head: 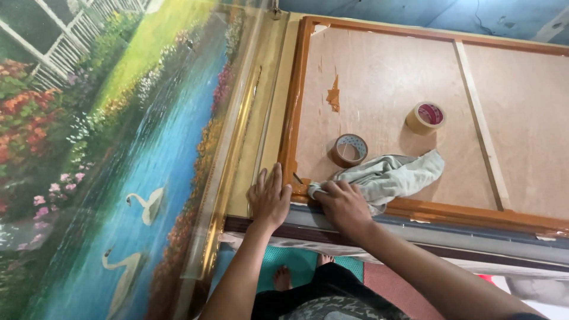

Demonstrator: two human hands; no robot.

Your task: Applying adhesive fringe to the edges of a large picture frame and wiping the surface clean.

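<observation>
L hand [269, 198] flat, open, on frame corner; R hand [344, 204] presses cloth [391, 175] at taped edge [450, 210].

The cloth [391, 176] is pale grey-green, lying on a light tan plywood board [379, 83] edged with glossy orange-brown tape. One tape roll [349, 149] is brown, the other tape roll [425, 117] is beige with a pink-red core. The painting [118, 160] shows white swans on blue water among orange and pink flowers.
</observation>
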